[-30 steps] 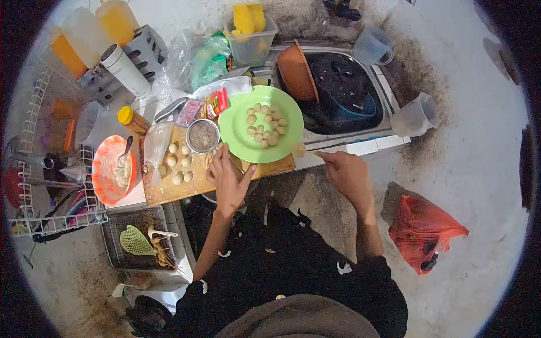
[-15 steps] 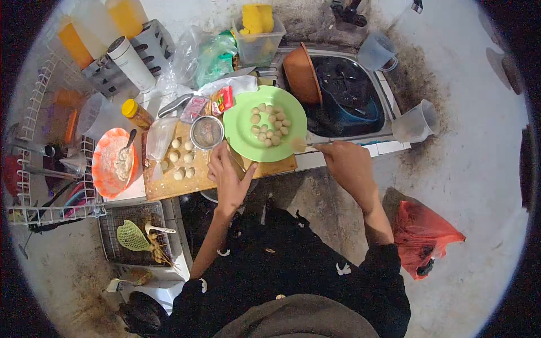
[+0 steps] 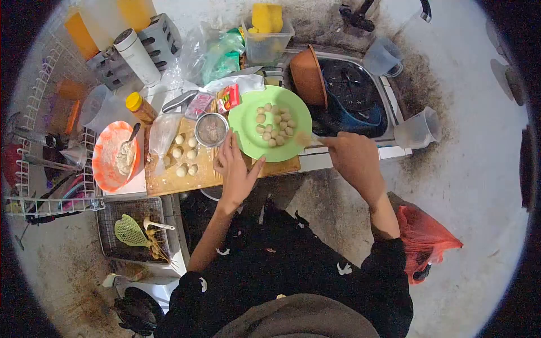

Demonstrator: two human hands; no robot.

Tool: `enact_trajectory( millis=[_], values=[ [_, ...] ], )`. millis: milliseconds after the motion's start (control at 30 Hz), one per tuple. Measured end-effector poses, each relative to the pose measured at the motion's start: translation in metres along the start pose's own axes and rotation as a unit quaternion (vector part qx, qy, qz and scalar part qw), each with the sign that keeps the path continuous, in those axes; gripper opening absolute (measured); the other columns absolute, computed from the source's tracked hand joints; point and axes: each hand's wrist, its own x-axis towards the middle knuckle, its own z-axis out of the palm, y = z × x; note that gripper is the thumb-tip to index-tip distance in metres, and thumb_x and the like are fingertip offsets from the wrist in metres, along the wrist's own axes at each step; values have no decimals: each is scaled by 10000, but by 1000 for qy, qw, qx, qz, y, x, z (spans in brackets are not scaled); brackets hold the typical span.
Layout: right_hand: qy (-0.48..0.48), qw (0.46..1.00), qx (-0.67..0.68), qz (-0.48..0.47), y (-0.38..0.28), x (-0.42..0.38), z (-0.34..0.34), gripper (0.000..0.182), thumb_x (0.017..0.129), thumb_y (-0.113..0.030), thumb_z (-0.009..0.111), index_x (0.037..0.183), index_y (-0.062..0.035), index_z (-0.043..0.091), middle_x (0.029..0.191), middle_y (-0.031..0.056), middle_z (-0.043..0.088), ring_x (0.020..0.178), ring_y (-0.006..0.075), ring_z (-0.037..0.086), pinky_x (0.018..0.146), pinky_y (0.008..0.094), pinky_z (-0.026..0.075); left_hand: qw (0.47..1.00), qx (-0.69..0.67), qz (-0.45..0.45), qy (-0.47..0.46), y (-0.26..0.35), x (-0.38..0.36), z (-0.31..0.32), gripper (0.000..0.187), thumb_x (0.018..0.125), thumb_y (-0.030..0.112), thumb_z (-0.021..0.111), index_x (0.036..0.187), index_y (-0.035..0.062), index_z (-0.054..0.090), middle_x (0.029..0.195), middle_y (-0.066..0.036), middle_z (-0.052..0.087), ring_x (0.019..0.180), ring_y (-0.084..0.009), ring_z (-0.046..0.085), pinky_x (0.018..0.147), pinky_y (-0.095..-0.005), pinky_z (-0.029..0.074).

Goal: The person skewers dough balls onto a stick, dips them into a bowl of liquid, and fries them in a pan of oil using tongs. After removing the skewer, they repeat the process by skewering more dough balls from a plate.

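Note:
My left hand (image 3: 238, 172), fingers spread, lies at the near left rim of a green plate (image 3: 245, 115). A round wire strainer (image 3: 211, 129) is right beside those fingertips; its handle is mostly hidden by the hand. My right hand (image 3: 356, 162) is closed around a thin skewer (image 3: 320, 141) over the plate's right rim. The skewer's tip, with a pale ball-like piece, is blurred. Several small pale dough balls (image 3: 276, 124) sit on the plate. More dough balls (image 3: 180, 153) rest on the wooden cutting board (image 3: 214, 179).
An orange-and-white bowl (image 3: 104, 163) of dough with a spoon stands left, near a yellow-capped jar (image 3: 141, 107). Behind the plate are a red packet (image 3: 228, 98) and plastic bags. A sink (image 3: 389, 107) holding a brown bowl (image 3: 309, 76) is at right. A wire rack (image 3: 51, 207) edges the left.
The whole view has shifted slightly, with the counter items a little to the right. My right hand has moved slightly right with the skewer; my left hand stays by the plate rim.

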Motion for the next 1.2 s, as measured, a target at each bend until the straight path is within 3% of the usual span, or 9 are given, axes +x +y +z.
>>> enact_trajectory(
  millis=[67,500,733,1200],
  values=[
    [-4,1000,-2,17,-2,7,1,202,746,-115,520,857,-180,676,665,72,595,612,250,613,520,374,475,1000,-4,-16,-8,-1,0,1,831,783,397,585,1332,-54,154,1376,-209,177,1264,-343,160,996,-487,80],
    [16,997,4,-78,-18,37,10,102,700,-113,558,714,-129,658,619,86,596,588,248,623,498,370,475,1000,-5,-21,-12,-1,0,2,809,786,392,588,1330,-40,172,1381,-195,178,1270,-339,150,994,-491,79],
    [30,995,-23,-97,-20,42,8,98,683,-118,567,617,-97,637,589,98,590,564,244,621,486,363,472,1000,3,-2,-1,-7,0,6,814,794,412,565,1310,-87,183,1393,-192,165,1255,-344,179,966,-472,120],
    [4,992,-46,-119,-33,56,6,91,682,-124,570,639,-100,647,591,83,606,582,232,629,505,342,474,1000,-9,-21,-12,-4,-1,2,826,773,387,602,1323,-52,169,1403,-180,155,1272,-351,167,991,-499,107]
  ],
)
